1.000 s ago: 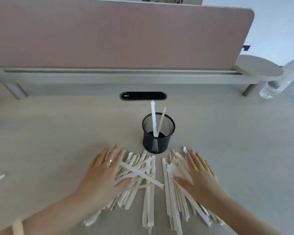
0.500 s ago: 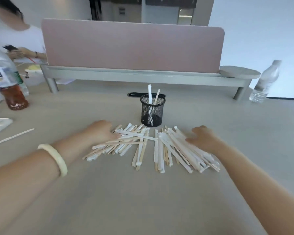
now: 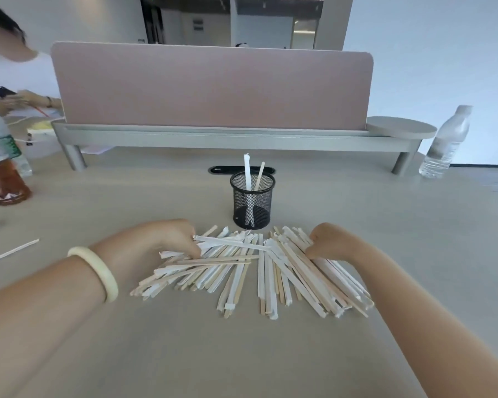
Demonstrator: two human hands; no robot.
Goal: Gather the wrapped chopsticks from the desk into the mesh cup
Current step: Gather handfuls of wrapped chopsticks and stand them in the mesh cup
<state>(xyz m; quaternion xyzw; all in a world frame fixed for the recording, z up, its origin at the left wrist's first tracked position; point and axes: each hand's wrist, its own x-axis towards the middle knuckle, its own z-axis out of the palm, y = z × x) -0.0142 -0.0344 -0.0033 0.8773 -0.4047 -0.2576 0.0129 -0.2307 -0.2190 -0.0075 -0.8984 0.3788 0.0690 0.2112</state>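
Lower centre of the frame: a fan of wrapped chopsticks (image 3: 259,271) spread flat on the tabletop (image 3: 242,354), just in front of the black mesh cup (image 3: 252,201). Left hand (image 3: 158,242) at the fan's left edge, fingers curled down into the pile; right hand (image 3: 332,241) at its upper right edge, likewise curled, fingertips buried among the wrappers. Cannot tell whether either hand actually pinches a stick or merely presses on the heap. Hands set on opposite flanks, probably to rake the scatter inward into one bundle that can be lifted at once rather than stick by stick.

Long axes mostly from lower frame toward the cup: middle sticks near vertical in the picture, left ones leaning with far ends toward upper right, right ones with far ends toward upper left, so that the far ends converge near the cup's base. A few lying crosswise over the left half, nearly horizontal. One stray stick (image 3: 10,252) well apart at the left edge of the frame, slanting up to the right.

Inside the cup already: two sticks (image 3: 247,175) standing nearly upright, tops above the rim, the right one tilted slightly rightward. Cup close to the pile, likely kept there for a short carry. Most of the job apparently not yet done.
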